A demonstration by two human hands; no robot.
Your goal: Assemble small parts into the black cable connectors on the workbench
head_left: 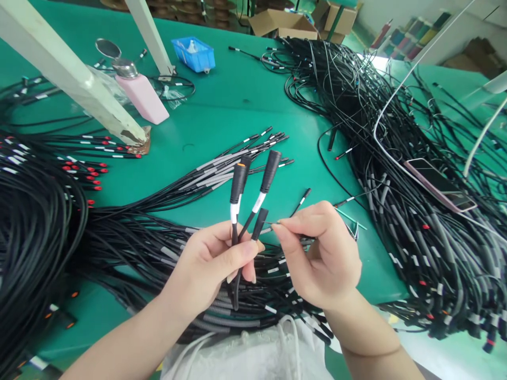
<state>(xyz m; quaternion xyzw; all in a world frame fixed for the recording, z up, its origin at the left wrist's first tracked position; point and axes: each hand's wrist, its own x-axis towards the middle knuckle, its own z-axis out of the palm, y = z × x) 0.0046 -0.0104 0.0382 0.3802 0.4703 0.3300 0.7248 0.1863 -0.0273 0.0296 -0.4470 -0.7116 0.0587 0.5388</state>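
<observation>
My left hand [216, 258] is closed around several black cables whose ends stand upright above the fingers. Among them are a connector with an orange mouth [237, 184], a second black connector [271, 171] with a white label below it, and a short black plug [259, 222] pinched by the thumb. Just to the right, my right hand [319, 253] pinches something thin, like a needle or fine wire [270, 222], between thumb and forefinger. Its tip points at the short plug; I cannot tell whether they touch. Below both hands lies a bundle of black cables [253, 301].
Big heaps of black cables lie left [35, 206] and right [356, 116] on the green table [245, 105]. A phone [439, 184] rests on the right heap. Metal posts [87, 79], a pink bottle [142, 97] and a blue bin [194, 55] stand further back.
</observation>
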